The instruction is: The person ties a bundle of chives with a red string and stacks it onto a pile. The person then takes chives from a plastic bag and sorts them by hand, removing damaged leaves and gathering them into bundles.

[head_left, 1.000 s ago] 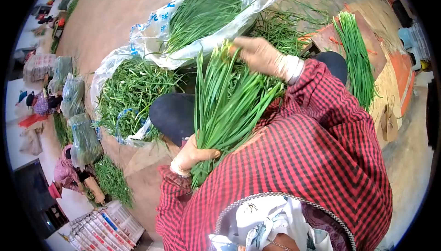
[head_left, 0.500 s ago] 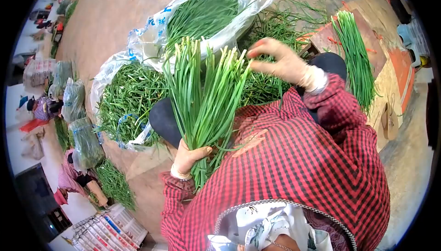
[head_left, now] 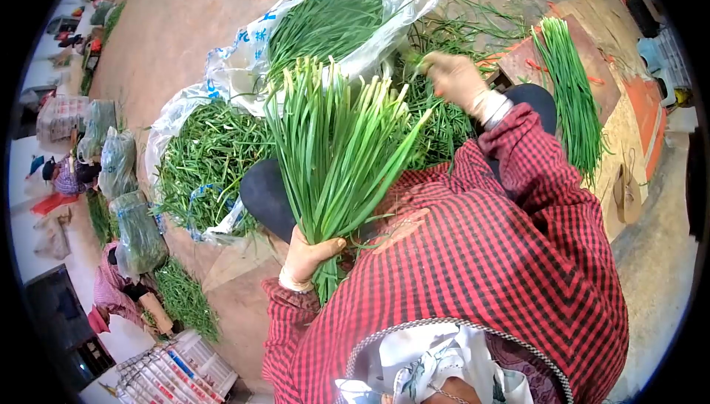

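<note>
Nearest, a red-and-black checked smock (head_left: 473, 256) spreads over the person's lap, at 4 to 5 o'clock from a fanned bunch of long, flat green leaves with pale, cut-looking ends (head_left: 333, 152). At 6 o'clock, the left hand (head_left: 309, 256) is clamped around the bunch's lower part, so that it stands up with its pale ends spread toward 12 and 1 o'clock. At 2 o'clock, apart from the bunch, is the right hand (head_left: 460, 84), its fingers bent; blur there makes it impossible to tell whether the tips are together on a scrap of leaf. Behind the bunch at 8 o'clock shows a dark-clad left knee (head_left: 265, 189), and a dark-clad right knee (head_left: 536, 104) lies between 2 and 3. A loose heap of tangled green leaves (head_left: 440, 134) sits at 3 o'clock, below the right hand. Short, tangled greens (head_left: 211, 156) fill a white plastic bag (head_left: 159, 134) at 9 o'clock, while long leaves (head_left: 329, 19) lie in a whitish, blue-printed plastic bag (head_left: 414, 4) at 12. Past the right knee, a neat sheaf of green leaves (head_left: 569, 97) lies partly over a flat reddish-brown board (head_left: 595, 82). Farther off at 8 o'clock, a stuffed translucent bag (head_left: 139, 237) stands near a co-worker in a pinkish checked top (head_left: 112, 285); pale plastic crates (head_left: 177, 371) lie at 7.
</note>
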Motion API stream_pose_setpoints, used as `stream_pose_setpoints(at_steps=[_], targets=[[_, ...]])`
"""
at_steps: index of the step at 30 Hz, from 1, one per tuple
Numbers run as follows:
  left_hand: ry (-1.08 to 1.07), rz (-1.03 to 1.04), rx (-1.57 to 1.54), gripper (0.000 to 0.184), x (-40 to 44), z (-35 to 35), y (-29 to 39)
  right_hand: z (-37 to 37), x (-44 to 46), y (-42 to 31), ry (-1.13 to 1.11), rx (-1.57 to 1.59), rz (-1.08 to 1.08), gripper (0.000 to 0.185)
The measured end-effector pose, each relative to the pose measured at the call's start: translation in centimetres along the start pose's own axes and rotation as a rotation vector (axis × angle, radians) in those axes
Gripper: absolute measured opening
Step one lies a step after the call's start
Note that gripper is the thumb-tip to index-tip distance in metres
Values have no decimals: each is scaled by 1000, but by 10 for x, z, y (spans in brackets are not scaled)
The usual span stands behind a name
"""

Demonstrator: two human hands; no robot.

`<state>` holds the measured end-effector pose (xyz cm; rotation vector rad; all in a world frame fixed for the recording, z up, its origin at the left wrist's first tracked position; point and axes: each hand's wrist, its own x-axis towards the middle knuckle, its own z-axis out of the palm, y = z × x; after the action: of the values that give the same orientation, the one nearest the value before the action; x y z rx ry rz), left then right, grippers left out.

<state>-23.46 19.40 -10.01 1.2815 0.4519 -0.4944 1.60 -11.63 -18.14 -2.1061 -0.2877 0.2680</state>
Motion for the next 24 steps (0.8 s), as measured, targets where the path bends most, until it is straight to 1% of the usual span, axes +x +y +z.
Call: stream_pose_setpoints(at_steps=[2,3,4,6,8,10,11,12,14,16,17,18,19,21,23,24], targets=[[-2,16,14,39,-3,-3,-1,-34,12,5,51,-19,280,26],[-2,17,13,39,-5,-3,-2,-44,14,20,-58,-146,301,34],[22,25,16,38,-5,-3,-3,-41,7,6,-58,-147,300,34],[42,30,22,37,-2,0,-2,-23,-22,-29,37,-346,-150,52],[45,97,38,36,3,7,0,-9,-37,-71,-209,-171,-149,72],[29,81,28,36,6,11,1,10,-46,-94,-252,-295,-218,70],[15,60,16,36,6,12,2,16,-43,-100,-271,-324,-214,65],[15,64,22,36,6,15,3,29,-36,-86,-198,-322,-247,54],[39,53,-20,46,5,18,3,43,-27,-73,-93,-268,-279,43],[40,33,-14,46,3,12,3,41,-27,-74,-69,-251,-314,40],[17,-21,13,47,2,6,0,41,-27,-76,-40,-235,-340,38],[-8,-73,40,47,2,5,1,36,-30,-85,-60,-278,-316,39],[-9,-26,-2,39,3,11,4,34,-33,-88,-80,-271,-330,38],[-24,-39,-24,40,5,14,1,35,-34,-79,-99,-265,-344,37],[-60,-61,-39,42,7,13,-1,47,-31,-55,37,-301,-706,27],[-61,-60,-41,42,7,14,-1,44,-32,-58,36,-303,-707,27]])
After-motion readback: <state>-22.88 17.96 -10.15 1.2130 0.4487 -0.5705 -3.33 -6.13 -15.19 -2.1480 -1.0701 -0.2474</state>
